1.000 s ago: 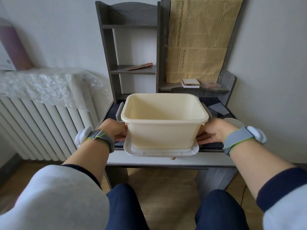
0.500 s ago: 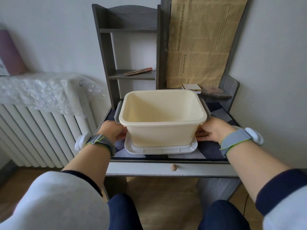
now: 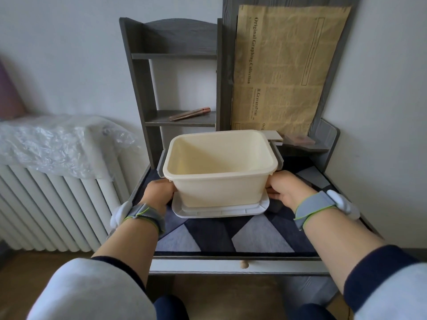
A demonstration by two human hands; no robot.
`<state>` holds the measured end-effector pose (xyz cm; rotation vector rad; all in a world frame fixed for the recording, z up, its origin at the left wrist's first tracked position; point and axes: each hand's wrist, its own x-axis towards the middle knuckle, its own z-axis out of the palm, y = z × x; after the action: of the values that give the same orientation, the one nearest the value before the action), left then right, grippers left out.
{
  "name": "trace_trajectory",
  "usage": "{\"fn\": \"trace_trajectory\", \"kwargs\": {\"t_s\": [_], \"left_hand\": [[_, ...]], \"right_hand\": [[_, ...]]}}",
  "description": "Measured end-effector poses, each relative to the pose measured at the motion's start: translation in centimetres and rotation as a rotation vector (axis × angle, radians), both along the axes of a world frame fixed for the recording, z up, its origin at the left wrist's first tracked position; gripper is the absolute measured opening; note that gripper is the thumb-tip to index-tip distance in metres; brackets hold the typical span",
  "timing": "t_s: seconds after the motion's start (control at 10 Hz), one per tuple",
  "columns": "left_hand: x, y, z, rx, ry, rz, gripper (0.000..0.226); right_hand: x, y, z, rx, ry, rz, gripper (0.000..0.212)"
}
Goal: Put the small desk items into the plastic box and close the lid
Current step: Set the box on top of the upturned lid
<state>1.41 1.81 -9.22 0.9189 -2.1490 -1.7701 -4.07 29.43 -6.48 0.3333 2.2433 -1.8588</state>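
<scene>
A cream plastic box (image 3: 219, 188) with grey side latches stands empty on its white lid (image 3: 221, 210), on the patterned desk mat. My left hand (image 3: 159, 189) grips the box's left side low down. My right hand (image 3: 285, 189) grips its right side. A copper-coloured pen (image 3: 190, 113) lies on the grey shelf behind. A small white block (image 3: 273, 135) and a brown flat item (image 3: 299, 139) rest on the low ledge at the back right, partly hidden by the box.
A grey shelf unit (image 3: 138, 88) and a brown printed paper sheet (image 3: 284, 70) stand at the back of the desk. A white radiator (image 3: 46, 204) under bubble wrap is at the left. A drawer knob (image 3: 244, 264) sits at the desk's front edge.
Both hands have pushed the box and lid away from the front edge toward the back of the desk. More of the mat now shows in front.
</scene>
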Motion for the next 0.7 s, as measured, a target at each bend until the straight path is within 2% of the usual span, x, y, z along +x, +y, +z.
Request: {"fn": "trace_trajectory", "kwargs": {"t_s": [0.2,0.3,0.4,0.5,0.6,0.7], "left_hand": [[-1.6,-0.2,-0.4,-0.027,0.035,-0.055,0.021],[-1.9,-0.4,-1.0,0.022,0.034,-0.031,0.025],[-1.6,-0.5,-1.1,0.046,0.087,-0.099,0.030],[-1.5,-0.8,-1.2,0.023,0.081,-0.116,0.031],[-1.7,-1.2,-1.1,0.093,0.069,-0.099,0.035],[-1.6,-1.8,0.0,0.211,0.042,-0.128,0.032]], "right_hand": [[-1.4,-0.3,0.0,0.038,0.004,0.017,0.024],[-1.7,-0.4,0.0,0.121,0.005,0.049,0.027],[-1.7,-0.5,0.1,0.166,0.001,0.076,0.030],[-1.4,-0.3,0.3,0.164,-0.011,0.076,0.028],[-1.2,0.1,0.6,0.165,-0.034,0.070,0.028],[-1.7,0.7,1.0,0.037,-0.087,-0.039,0.028]]}}
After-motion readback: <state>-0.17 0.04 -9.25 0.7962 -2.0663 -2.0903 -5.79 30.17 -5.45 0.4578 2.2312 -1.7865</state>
